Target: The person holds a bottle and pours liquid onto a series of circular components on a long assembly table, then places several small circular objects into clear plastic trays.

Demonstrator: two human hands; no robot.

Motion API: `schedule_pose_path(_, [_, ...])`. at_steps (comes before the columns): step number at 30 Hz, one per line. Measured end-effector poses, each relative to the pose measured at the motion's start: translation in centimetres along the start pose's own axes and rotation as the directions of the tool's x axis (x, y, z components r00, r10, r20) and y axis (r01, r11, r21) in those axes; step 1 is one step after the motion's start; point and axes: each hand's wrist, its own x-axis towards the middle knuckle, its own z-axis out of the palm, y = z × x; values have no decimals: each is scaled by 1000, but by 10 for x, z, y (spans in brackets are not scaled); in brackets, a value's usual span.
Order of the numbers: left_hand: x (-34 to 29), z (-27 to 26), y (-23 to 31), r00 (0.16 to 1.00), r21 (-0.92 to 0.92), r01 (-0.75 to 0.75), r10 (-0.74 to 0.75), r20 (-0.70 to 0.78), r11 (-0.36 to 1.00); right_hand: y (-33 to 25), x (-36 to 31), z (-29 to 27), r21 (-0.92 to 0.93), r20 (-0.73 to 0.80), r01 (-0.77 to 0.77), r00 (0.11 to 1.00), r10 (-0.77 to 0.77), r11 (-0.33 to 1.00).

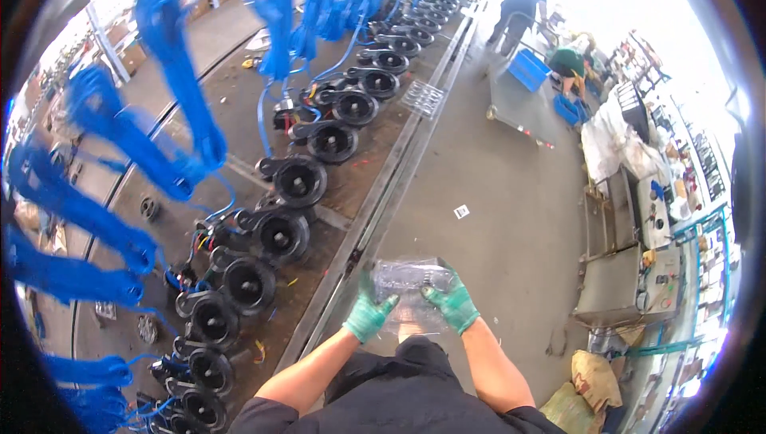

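Note:
In front of my body I hold a clear plastic tray-like piece (409, 281), its shape partly blurred by glare. My left hand (369, 314), in a green glove, grips its left side with the thumb on top. On the opposite side, my right hand (453, 302), gloved the same way, closes on it with its thumb pointing inward. The fingers beneath are mostly hidden. To the left, a row of black round motor-like units (281, 234) stands on a long work line, with coloured wires and blue coiled cables attached.
Bundles of blue cable (183, 75) hang over the line at left. A clear tray with round recesses (423, 99) lies at the line's edge. A metal cart (519, 107) with a blue bin stands ahead, near two people. Metal cabinets (610, 286) and sacks (594, 382) are at right.

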Motion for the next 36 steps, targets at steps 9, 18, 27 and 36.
schedule_pose_path(9, [267, 99, -21, 985, -292, 63, -106, -134, 954, -76, 245, -155, -95, 65, 31, 998, -25, 995])
schedule_pose_path(18, [560, 100, 9, 841, -300, 31, -187, -507, 953, -223, 584, -165, -514, 345, 254, 936, -73, 819])
schedule_pose_path(27, [642, 109, -35, 748, -406, 89, -330, -576, 910, -192, 753, -169, -754, 613, 460, 749, 252, 468])
schedule_pose_path(36, [820, 185, -25, 851, -184, 125, -201, -485, 975, -312, 849, -313, -558, 362, -3, 899, 246, 830])
